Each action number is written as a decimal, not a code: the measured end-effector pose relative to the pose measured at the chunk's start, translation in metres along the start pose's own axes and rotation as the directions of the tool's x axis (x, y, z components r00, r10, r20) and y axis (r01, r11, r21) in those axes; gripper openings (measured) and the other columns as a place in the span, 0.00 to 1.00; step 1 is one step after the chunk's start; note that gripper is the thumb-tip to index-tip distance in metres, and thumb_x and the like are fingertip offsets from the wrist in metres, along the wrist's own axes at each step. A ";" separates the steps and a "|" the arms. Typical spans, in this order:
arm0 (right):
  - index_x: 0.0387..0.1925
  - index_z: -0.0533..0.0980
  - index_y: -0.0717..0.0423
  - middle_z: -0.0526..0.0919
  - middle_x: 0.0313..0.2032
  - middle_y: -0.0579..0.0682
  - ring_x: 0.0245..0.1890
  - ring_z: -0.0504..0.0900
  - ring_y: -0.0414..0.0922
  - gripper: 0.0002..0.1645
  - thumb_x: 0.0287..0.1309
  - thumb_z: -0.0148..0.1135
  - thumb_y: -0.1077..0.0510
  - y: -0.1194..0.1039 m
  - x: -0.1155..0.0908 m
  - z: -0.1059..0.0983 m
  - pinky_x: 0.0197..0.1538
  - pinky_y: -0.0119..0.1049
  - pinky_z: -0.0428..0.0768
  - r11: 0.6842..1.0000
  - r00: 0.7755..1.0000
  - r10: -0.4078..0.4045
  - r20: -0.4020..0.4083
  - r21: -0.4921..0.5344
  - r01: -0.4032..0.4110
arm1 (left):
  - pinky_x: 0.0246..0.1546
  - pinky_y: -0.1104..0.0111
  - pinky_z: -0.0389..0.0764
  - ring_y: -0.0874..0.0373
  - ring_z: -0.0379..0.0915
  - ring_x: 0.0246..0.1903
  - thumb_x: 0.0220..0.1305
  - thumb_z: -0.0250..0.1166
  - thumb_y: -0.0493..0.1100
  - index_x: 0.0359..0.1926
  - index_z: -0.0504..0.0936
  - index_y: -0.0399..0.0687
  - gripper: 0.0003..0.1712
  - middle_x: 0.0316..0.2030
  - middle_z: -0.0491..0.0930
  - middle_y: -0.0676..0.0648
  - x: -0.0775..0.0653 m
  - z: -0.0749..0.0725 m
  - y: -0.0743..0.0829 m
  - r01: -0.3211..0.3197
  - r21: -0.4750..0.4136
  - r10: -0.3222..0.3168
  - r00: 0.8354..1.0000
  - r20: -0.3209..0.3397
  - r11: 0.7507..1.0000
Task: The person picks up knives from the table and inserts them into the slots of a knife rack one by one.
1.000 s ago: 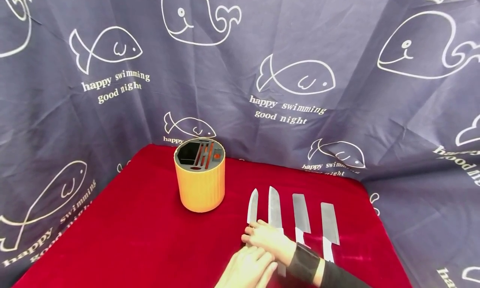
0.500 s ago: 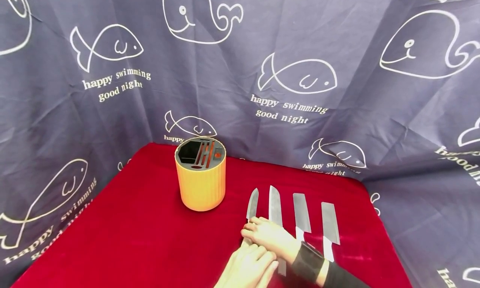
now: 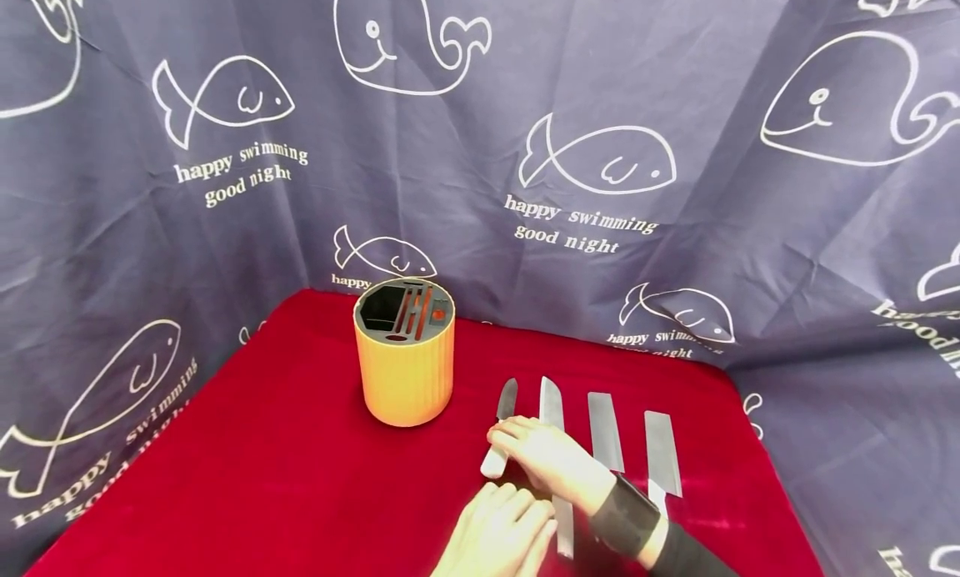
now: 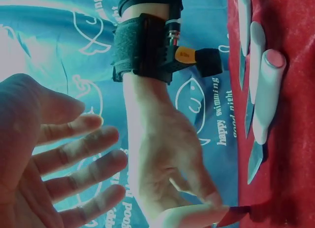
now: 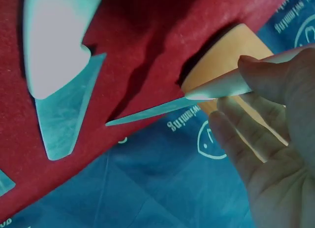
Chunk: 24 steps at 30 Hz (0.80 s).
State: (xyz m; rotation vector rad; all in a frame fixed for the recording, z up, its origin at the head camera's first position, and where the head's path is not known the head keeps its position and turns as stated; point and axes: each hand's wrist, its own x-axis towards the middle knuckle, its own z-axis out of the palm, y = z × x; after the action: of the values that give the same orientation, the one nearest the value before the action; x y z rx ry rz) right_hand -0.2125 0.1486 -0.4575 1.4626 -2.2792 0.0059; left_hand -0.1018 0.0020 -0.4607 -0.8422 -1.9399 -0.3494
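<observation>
My right hand (image 3: 551, 460) pinches the pale handle (image 3: 493, 464) of a small knife between thumb and fingers. In the right wrist view the knife's narrow blade (image 5: 152, 113) is raised off the cloth at its handle end, its shadow beside it. My left hand (image 3: 498, 531) is just in front, holding nothing; in the left wrist view its fingers (image 4: 83, 161) are loosely spread. Right of the held knife lies a larger pointed knife (image 3: 552, 410), partly hidden under my right forearm. Farther right lie two broad square-ended knives (image 3: 606, 431), partly covered by that arm.
A yellow round knife block (image 3: 407, 381) with a dark slotted top stands upright, left of and behind the knives. Red cloth (image 3: 262, 460) covers the table. A blue-grey curtain (image 3: 465, 168) with white fish drawings hangs around the back and sides.
My right hand has moved slightly away from my left and lifted the small knife's handle, whose end now shows below the fingers. The blade has tilted and looks darker. My left hand has hardly moved.
</observation>
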 end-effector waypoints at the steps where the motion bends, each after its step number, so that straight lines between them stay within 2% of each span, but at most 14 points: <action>1: 0.49 0.80 0.48 0.86 0.46 0.43 0.47 0.84 0.40 0.30 0.41 0.82 0.57 0.001 0.000 -0.001 0.55 0.33 0.84 1.000 1.000 0.009 -0.003 -0.009 -0.009 | 0.34 0.77 0.69 0.65 0.69 0.27 0.77 0.47 0.49 0.32 0.81 0.58 0.19 0.25 0.77 0.61 0.000 0.000 0.000 0.005 -0.001 -0.005 1.000 0.007 1.000; 6: 0.52 0.80 0.49 0.87 0.47 0.44 0.48 0.85 0.41 0.27 0.48 0.79 0.59 0.004 0.002 -0.009 0.56 0.34 0.84 0.996 0.998 0.069 -0.007 -0.051 -0.070 | 0.37 0.75 0.72 0.64 0.70 0.28 0.77 0.47 0.49 0.32 0.81 0.58 0.19 0.25 0.77 0.60 0.001 -0.001 0.000 0.032 -0.010 -0.031 0.999 0.027 0.999; 12: 0.56 0.81 0.52 0.87 0.52 0.47 0.52 0.86 0.44 0.29 0.50 0.77 0.60 0.009 0.001 -0.016 0.55 0.37 0.85 0.991 0.991 0.132 -0.029 -0.029 -0.133 | 0.34 0.74 0.71 0.63 0.71 0.28 0.76 0.48 0.48 0.32 0.82 0.56 0.18 0.26 0.78 0.59 0.003 -0.003 -0.004 0.036 -0.002 -0.036 0.999 -0.016 0.999; 18: 0.56 0.79 0.53 0.88 0.49 0.48 0.50 0.86 0.46 0.28 0.51 0.75 0.61 0.015 0.001 -0.022 0.50 0.39 0.87 0.977 0.969 0.212 -0.128 0.061 -0.205 | 0.35 0.72 0.71 0.60 0.71 0.29 0.77 0.45 0.47 0.37 0.83 0.54 0.19 0.30 0.80 0.58 0.009 -0.010 -0.013 0.070 0.013 -0.070 0.997 0.007 0.997; 24: 0.54 0.78 0.57 0.87 0.48 0.52 0.48 0.87 0.48 0.33 0.44 0.79 0.65 0.021 0.004 -0.029 0.54 0.43 0.86 0.979 0.951 0.205 -0.231 0.062 -0.196 | 0.36 0.70 0.74 0.59 0.73 0.32 0.77 0.46 0.47 0.40 0.84 0.51 0.19 0.33 0.81 0.55 0.016 -0.015 -0.023 0.120 0.033 -0.120 0.993 0.004 0.992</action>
State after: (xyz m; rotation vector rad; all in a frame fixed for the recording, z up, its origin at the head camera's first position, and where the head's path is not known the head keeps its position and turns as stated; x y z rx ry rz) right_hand -0.2217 0.1609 -0.4254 1.1714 -2.2291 0.2716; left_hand -0.1125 -0.0161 -0.4368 -0.7082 -2.0019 -0.3858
